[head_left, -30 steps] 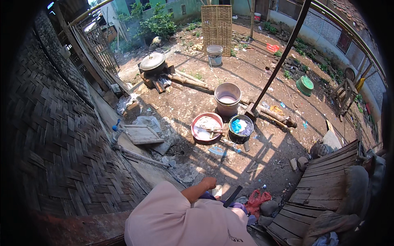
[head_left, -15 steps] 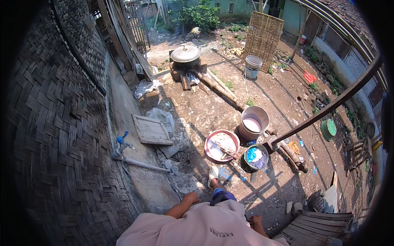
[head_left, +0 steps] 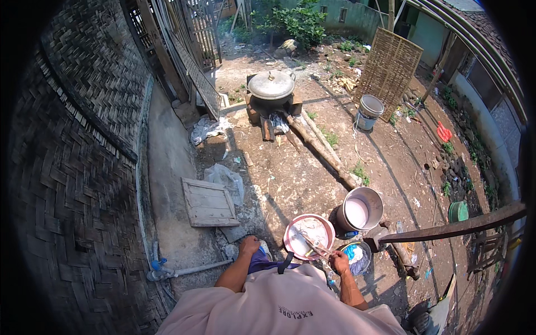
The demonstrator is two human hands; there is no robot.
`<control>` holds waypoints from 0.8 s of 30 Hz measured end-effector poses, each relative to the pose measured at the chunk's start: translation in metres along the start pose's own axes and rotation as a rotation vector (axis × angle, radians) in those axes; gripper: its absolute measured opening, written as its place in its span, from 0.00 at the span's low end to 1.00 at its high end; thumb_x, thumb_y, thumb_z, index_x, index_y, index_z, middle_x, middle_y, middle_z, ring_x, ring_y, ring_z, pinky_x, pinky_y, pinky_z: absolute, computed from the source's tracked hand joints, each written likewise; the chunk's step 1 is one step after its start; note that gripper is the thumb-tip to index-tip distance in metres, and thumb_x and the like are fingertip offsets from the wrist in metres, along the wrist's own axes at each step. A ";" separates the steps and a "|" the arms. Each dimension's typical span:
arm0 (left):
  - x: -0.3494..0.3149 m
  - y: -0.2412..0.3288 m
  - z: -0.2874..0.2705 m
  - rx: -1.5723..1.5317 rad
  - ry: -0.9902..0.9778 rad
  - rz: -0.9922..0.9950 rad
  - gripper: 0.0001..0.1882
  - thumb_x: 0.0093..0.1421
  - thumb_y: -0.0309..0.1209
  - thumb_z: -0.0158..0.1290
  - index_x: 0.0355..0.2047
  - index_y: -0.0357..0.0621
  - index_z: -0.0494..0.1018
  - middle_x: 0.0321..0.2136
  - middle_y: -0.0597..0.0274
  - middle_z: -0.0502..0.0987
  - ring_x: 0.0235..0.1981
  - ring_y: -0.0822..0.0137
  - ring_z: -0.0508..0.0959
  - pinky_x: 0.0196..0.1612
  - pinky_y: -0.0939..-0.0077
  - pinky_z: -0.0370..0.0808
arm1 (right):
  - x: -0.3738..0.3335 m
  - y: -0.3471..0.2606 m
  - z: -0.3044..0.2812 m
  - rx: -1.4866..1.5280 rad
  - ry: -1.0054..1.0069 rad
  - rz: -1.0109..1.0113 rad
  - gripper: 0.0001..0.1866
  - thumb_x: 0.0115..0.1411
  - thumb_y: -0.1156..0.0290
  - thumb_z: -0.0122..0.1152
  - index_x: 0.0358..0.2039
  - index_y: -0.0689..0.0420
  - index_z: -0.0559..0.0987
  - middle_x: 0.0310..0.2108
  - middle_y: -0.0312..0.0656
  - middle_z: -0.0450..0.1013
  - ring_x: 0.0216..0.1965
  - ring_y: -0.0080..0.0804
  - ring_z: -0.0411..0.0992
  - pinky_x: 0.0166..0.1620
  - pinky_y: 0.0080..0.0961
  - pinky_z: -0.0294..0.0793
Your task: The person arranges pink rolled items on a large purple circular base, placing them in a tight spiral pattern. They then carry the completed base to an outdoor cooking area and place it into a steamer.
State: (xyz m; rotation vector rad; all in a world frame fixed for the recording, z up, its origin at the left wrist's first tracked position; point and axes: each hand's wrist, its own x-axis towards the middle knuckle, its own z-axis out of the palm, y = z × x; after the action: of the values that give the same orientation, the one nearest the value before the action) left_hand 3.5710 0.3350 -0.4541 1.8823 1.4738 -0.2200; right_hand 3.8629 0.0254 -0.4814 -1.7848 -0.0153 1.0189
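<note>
My right hand is closed on the near ends of light wooden sticks. Their far parts lie across a round pink basin, which holds a pale, whitish mass. Close to my left knee is my left hand, with nothing visible in it; its fingers are too small and turned to make out. Just right of the basin, partly behind my right hand, stands a dark bucket with blue, white and dark cloth or plastic inside. A brownish bucket of milky liquid stands behind it.
A lidded pot sits over a smoking wood fire, with long logs reaching toward me. A slanting wooden beam crosses at right. At left are a woven wall, a wooden panel and a low pipe.
I have come lower and nearer the basin. My right hand has moved forward from my side and taken hold of the sticks. My left hand has moved forward to the knee.
</note>
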 end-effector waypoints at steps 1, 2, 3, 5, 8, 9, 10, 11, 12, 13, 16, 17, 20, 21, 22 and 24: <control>0.016 -0.004 -0.004 0.021 -0.032 -0.031 0.18 0.50 0.45 0.58 0.38 0.50 0.79 0.42 0.54 0.79 0.46 0.52 0.78 0.50 0.61 0.73 | 0.014 -0.019 0.007 -0.019 0.042 -0.014 0.11 0.58 0.75 0.54 0.41 0.64 0.75 0.26 0.41 0.75 0.22 0.29 0.73 0.25 0.25 0.72; 0.032 -0.009 -0.007 0.046 -0.070 -0.057 0.18 0.50 0.45 0.58 0.38 0.51 0.80 0.43 0.54 0.79 0.46 0.52 0.78 0.50 0.60 0.73 | 0.025 -0.032 0.012 -0.035 0.092 -0.024 0.13 0.57 0.76 0.54 0.42 0.65 0.75 0.26 0.41 0.75 0.21 0.29 0.72 0.25 0.24 0.72; 0.049 -0.014 -0.011 0.082 -0.110 -0.062 0.19 0.51 0.45 0.59 0.39 0.51 0.80 0.42 0.54 0.80 0.46 0.52 0.78 0.50 0.61 0.73 | 0.039 -0.037 0.015 -0.012 0.091 0.045 0.19 0.59 0.73 0.53 0.50 0.65 0.73 0.33 0.45 0.76 0.26 0.33 0.76 0.23 0.26 0.70; 0.092 -0.027 -0.023 0.149 -0.172 -0.073 0.20 0.51 0.46 0.59 0.41 0.51 0.79 0.42 0.53 0.80 0.46 0.53 0.78 0.50 0.61 0.74 | 0.065 -0.031 0.022 0.067 0.186 0.143 0.15 0.56 0.75 0.54 0.45 0.65 0.75 0.29 0.44 0.75 0.24 0.32 0.74 0.24 0.24 0.71; 0.172 -0.039 -0.063 0.113 -0.214 -0.079 0.21 0.51 0.47 0.60 0.42 0.51 0.79 0.42 0.52 0.80 0.46 0.54 0.78 0.49 0.62 0.74 | 0.099 0.007 0.024 0.147 0.215 0.358 0.11 0.58 0.76 0.53 0.41 0.62 0.76 0.30 0.43 0.76 0.26 0.31 0.74 0.26 0.26 0.71; 0.198 -0.041 -0.081 0.078 -0.212 -0.083 0.21 0.51 0.47 0.60 0.42 0.50 0.79 0.42 0.52 0.80 0.46 0.54 0.79 0.49 0.63 0.74 | 0.103 0.008 0.036 0.106 0.224 0.424 0.11 0.58 0.76 0.53 0.41 0.62 0.76 0.30 0.43 0.76 0.26 0.31 0.74 0.26 0.25 0.72; 0.218 -0.034 -0.106 0.052 -0.168 -0.110 0.21 0.51 0.47 0.59 0.42 0.50 0.79 0.41 0.52 0.80 0.46 0.54 0.79 0.49 0.63 0.74 | 0.104 -0.002 0.056 0.046 0.226 0.464 0.10 0.57 0.76 0.53 0.40 0.62 0.77 0.30 0.42 0.76 0.26 0.30 0.74 0.27 0.25 0.72; 0.241 -0.027 -0.134 0.026 -0.123 -0.138 0.22 0.51 0.46 0.59 0.42 0.49 0.79 0.41 0.52 0.80 0.45 0.54 0.79 0.49 0.63 0.74 | 0.113 -0.015 0.080 -0.030 0.217 0.469 0.10 0.57 0.76 0.53 0.39 0.62 0.77 0.29 0.42 0.76 0.26 0.29 0.74 0.27 0.25 0.72; 0.256 -0.016 -0.161 -0.005 -0.081 -0.167 0.22 0.51 0.46 0.59 0.42 0.48 0.79 0.41 0.52 0.80 0.45 0.54 0.79 0.49 0.63 0.74 | 0.117 -0.034 0.102 -0.102 0.203 0.464 0.09 0.57 0.76 0.53 0.38 0.61 0.77 0.29 0.41 0.76 0.26 0.29 0.73 0.28 0.24 0.72; 0.273 -0.020 -0.179 -0.021 -0.058 -0.144 0.22 0.51 0.46 0.59 0.43 0.48 0.79 0.40 0.51 0.80 0.45 0.54 0.79 0.48 0.63 0.74 | 0.123 -0.053 0.119 -0.165 0.179 0.435 0.09 0.57 0.77 0.53 0.38 0.61 0.78 0.29 0.41 0.76 0.26 0.28 0.73 0.29 0.24 0.72; 0.333 -0.018 -0.225 -0.017 0.032 -0.096 0.20 0.50 0.43 0.59 0.41 0.47 0.79 0.39 0.52 0.81 0.43 0.54 0.79 0.47 0.63 0.75 | 0.156 -0.111 0.166 -0.318 0.099 0.286 0.08 0.56 0.77 0.53 0.36 0.61 0.78 0.28 0.40 0.76 0.26 0.27 0.73 0.30 0.23 0.72; 0.352 -0.017 -0.232 0.009 0.065 -0.108 0.18 0.50 0.42 0.59 0.39 0.46 0.80 0.38 0.52 0.81 0.42 0.54 0.80 0.46 0.63 0.75 | 0.172 -0.133 0.178 -0.358 0.081 0.228 0.08 0.56 0.77 0.53 0.35 0.61 0.79 0.28 0.39 0.76 0.27 0.26 0.73 0.31 0.23 0.72; 0.396 -0.001 -0.253 0.053 0.025 -0.191 0.18 0.51 0.42 0.58 0.39 0.46 0.80 0.39 0.52 0.80 0.43 0.52 0.79 0.48 0.62 0.75 | 0.215 -0.200 0.223 -0.393 0.058 0.087 0.07 0.55 0.78 0.53 0.33 0.60 0.79 0.28 0.38 0.76 0.27 0.24 0.72 0.33 0.22 0.73; 0.409 0.008 -0.254 0.012 0.019 -0.221 0.18 0.51 0.42 0.58 0.38 0.46 0.80 0.39 0.52 0.80 0.43 0.52 0.79 0.48 0.62 0.74 | 0.235 -0.219 0.230 -0.378 0.049 0.056 0.07 0.55 0.78 0.53 0.32 0.60 0.80 0.27 0.38 0.76 0.27 0.24 0.72 0.33 0.22 0.73; 0.419 0.018 -0.253 -0.030 0.015 -0.252 0.17 0.51 0.42 0.58 0.38 0.45 0.80 0.39 0.52 0.80 0.43 0.53 0.79 0.48 0.62 0.74 | 0.259 -0.234 0.238 -0.326 0.028 0.035 0.07 0.55 0.79 0.54 0.32 0.60 0.80 0.27 0.37 0.76 0.27 0.23 0.72 0.34 0.21 0.73; 0.434 0.045 -0.239 -0.190 0.003 -0.239 0.17 0.51 0.41 0.59 0.38 0.44 0.80 0.38 0.52 0.81 0.42 0.54 0.79 0.47 0.63 0.74 | 0.342 -0.198 0.215 -0.063 0.000 0.165 0.07 0.54 0.79 0.54 0.31 0.60 0.80 0.27 0.37 0.76 0.27 0.24 0.72 0.33 0.22 0.73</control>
State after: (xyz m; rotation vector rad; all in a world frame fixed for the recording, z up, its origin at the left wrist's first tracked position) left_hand 3.6859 0.8176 -0.4956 1.5565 1.6604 -0.1816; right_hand 4.0293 0.4349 -0.5644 -1.8667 0.1026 1.1462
